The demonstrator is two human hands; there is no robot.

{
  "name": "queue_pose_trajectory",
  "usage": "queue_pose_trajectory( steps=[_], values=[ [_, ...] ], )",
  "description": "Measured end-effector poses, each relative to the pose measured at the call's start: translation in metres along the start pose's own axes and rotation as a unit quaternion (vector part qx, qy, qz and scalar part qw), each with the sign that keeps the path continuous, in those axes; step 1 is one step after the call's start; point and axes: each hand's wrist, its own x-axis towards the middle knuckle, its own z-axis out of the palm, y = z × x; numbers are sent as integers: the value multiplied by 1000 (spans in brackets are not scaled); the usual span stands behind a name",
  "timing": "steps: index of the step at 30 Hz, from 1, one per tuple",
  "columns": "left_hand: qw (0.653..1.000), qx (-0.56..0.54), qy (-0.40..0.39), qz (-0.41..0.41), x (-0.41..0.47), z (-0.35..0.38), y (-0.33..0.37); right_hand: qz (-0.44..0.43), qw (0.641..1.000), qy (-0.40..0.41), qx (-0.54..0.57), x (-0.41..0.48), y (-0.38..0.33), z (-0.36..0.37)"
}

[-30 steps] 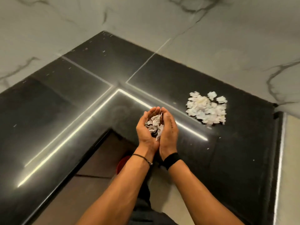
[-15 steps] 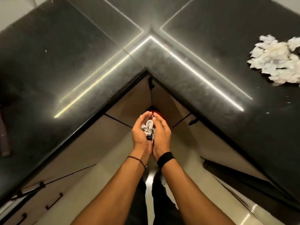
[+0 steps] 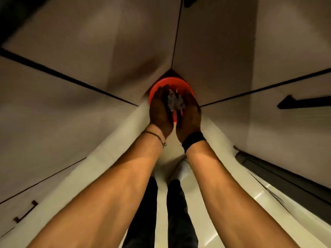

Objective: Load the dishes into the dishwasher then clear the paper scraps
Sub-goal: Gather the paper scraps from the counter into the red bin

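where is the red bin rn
Head view, centre: the red bin sits in the cabinet corner, beneath the left hand and right hand cupping paper scraps.

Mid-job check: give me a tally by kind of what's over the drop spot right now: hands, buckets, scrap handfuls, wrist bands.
Hands: 2 (left hand, right hand)
Red bucket: 1
Handful of paper scraps: 1, cupped between both hands
Wrist bands: 2 (thin bracelet, black band)
Total: 6
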Motion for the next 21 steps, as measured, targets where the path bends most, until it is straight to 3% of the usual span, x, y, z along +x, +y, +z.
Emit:
queue_pose_trajectory(
  steps=[2, 9, 14, 21],
  values=[
    [998, 53, -7, 30, -7, 1, 3, -22, 1000, 9, -2, 6, 5, -7],
    [1000, 17, 6, 4, -37, 0, 20, -27, 999, -16, 2, -11, -9, -20],
    [997, 69, 1, 39, -111, 20, 44, -67, 994, 28, -78, -79, -49, -17],
    [977, 145, -109, 108, -257, 51, 95, -165, 980, -69, -91, -230, -144, -24]
  ],
)
